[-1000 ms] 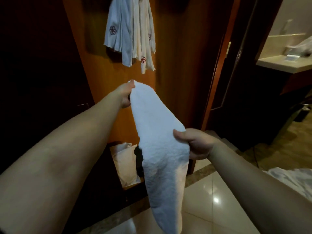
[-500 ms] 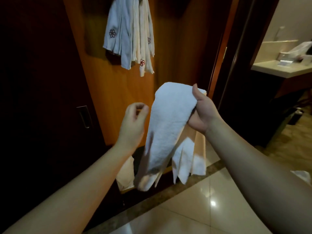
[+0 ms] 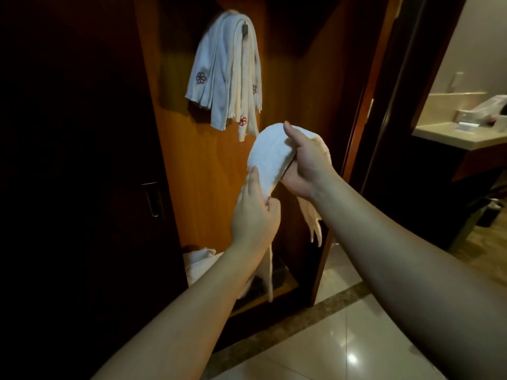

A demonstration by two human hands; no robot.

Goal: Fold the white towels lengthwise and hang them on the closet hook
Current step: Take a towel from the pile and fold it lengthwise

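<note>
Your right hand (image 3: 307,165) grips the folded towel (image 3: 270,157) at its top; left hand (image 3: 253,215) pinches it lower. Hung towels (image 3: 225,78) on the hook (image 3: 243,30) at 11 o'clock.

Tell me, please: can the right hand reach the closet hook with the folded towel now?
Probably yes. The right hand holds the folded towel just below the hanging towels; nothing blocks the way up, though the hook is already crowded.
</note>
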